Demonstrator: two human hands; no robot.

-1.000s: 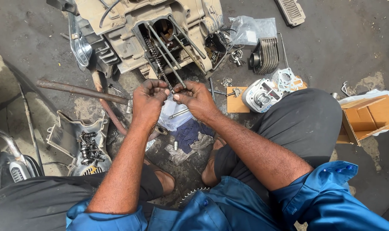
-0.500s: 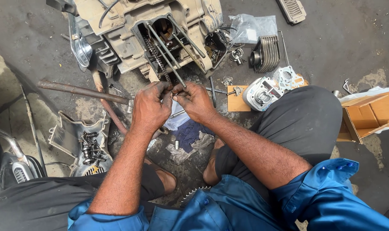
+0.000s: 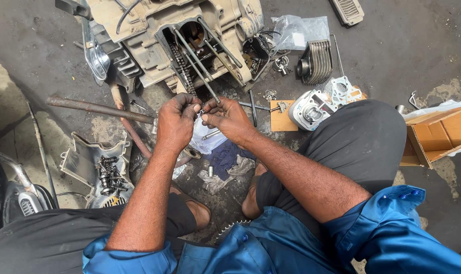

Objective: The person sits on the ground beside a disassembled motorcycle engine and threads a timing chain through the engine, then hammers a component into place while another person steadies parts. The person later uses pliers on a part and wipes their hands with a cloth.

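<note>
Both hands meet over the floor [image 3: 418, 45], just near of the engine block [image 3: 154, 35] and its long studs [image 3: 200, 61]. Left hand [image 3: 175, 122] and right hand [image 3: 228, 117] pinch one tiny metal part [image 3: 202, 112] between fingertips. Cylinder [image 3: 309, 109] sits right, cardboard box [image 3: 438, 134] far right.

Left hand [image 3: 175, 122] and right hand [image 3: 229, 119] together, pinching a small metal part [image 3: 201, 111] at the tips of long studs [image 3: 197, 61] on an engine crankcase [image 3: 164, 35]; finned cylinder [image 3: 316, 62] and cardboard box [image 3: 438, 134] on the floor [image 3: 403, 45].
</note>
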